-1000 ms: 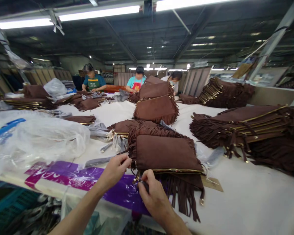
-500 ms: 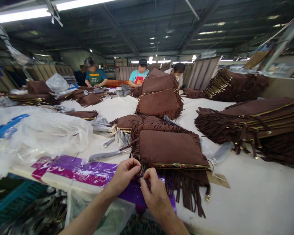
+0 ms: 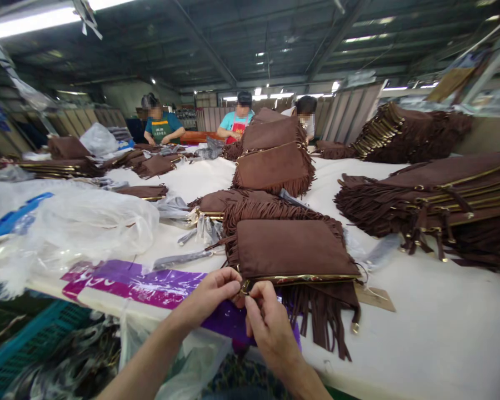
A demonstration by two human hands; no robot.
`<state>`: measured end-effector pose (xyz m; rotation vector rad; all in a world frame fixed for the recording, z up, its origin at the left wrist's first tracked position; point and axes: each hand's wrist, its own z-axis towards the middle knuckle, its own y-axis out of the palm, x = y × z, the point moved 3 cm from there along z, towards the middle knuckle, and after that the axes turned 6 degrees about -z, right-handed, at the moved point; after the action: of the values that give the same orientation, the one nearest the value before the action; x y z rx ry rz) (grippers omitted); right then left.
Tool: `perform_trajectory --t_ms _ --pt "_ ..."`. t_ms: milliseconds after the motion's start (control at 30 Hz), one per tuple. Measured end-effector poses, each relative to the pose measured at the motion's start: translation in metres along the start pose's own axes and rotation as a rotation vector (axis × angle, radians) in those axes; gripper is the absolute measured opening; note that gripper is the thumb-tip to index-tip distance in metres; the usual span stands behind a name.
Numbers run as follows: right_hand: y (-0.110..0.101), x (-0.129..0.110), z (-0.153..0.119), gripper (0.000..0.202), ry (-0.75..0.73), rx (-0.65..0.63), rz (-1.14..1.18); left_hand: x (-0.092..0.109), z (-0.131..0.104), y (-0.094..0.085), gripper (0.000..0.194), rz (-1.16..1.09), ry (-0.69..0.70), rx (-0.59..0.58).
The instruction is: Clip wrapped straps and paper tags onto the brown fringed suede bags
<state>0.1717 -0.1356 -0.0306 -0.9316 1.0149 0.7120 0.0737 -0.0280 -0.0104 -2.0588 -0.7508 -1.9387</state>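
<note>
A brown fringed bag (image 3: pixel 291 248) lies flat in front of me, its gold zipper (image 3: pixel 304 279) along the near edge. At its near left corner sits a small gold metal clasp (image 3: pixel 244 288). My left hand (image 3: pixel 219 289) is closed in a pinch on this clasp from the left. My right hand (image 3: pixel 270 319) pinches close beside it, thumb against index finger; whatever is between those fingertips is hidden. Fringe (image 3: pixel 323 316) hangs out below the bag. A brown paper tag (image 3: pixel 377 297) on a string lies at its right corner.
Purple printed plastic (image 3: pixel 150 286) lies under my left forearm. Clear plastic bags (image 3: pixel 95 222) are heaped at left. More brown bags (image 3: pixel 275 166) are stacked behind and at right (image 3: pixel 445 205). A teal crate (image 3: pixel 33 339) stands below the table edge. Several people work across the table.
My right hand's fingers have shifted slightly up and right, and the dark piece below them no longer shows. My left hand stays at the bag's corner. The camera view has shifted slightly.
</note>
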Motion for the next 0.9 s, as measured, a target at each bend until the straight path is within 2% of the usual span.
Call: perform_trajectory --t_ms 100,167,233,333,433,500,600,667,733,767,833,900 --pt "-0.002 -0.001 -0.001 0.014 0.003 -0.015 -0.017 0.005 -0.011 0.000 0.017 0.365 0.065 0.049" --pt "-0.002 -0.002 -0.001 0.012 -0.050 0.002 -0.118 0.010 -0.017 0.002 0.016 0.628 0.141 0.095" --pt "-0.001 -0.005 0.001 0.010 -0.123 0.039 -0.312 0.014 -0.022 0.008 0.019 0.828 0.211 0.137" --pt "-0.011 -0.006 0.007 0.010 -0.200 0.118 -0.636 0.020 -0.023 0.016 0.018 0.988 0.299 0.190" --pt "-0.051 0.001 0.013 0.008 -0.126 0.301 -0.908 0.025 -0.021 0.012 0.018 1.063 0.379 0.279" --pt "-0.094 0.012 0.013 0.007 0.007 0.423 -1.067 0.027 -0.017 0.001 0.020 1.095 0.412 0.336" --pt "-0.159 0.034 0.006 0.009 0.226 0.523 -1.209 0.027 -0.011 -0.015 0.022 1.142 0.436 0.359" --pt "-0.187 0.048 -0.002 0.008 0.304 0.543 -1.196 0.027 -0.009 -0.016 0.021 1.188 0.473 0.346" --pt "-0.196 0.056 -0.007 0.008 0.254 0.535 -1.071 0.026 -0.009 -0.006 0.015 1.251 0.584 0.354" --pt "-0.195 0.057 -0.009 0.008 0.198 0.526 -0.979 0.024 -0.009 0.003 0.016 1.292 0.669 0.371" --pt "-0.191 0.052 -0.012 0.014 0.108 0.519 -0.786 0.015 -0.002 0.028 0.033 1.402 0.860 0.395" --pt "-0.193 0.043 -0.015 0.027 0.137 0.511 -0.675 0.001 0.021 0.053 0.040 1.541 1.009 0.347"
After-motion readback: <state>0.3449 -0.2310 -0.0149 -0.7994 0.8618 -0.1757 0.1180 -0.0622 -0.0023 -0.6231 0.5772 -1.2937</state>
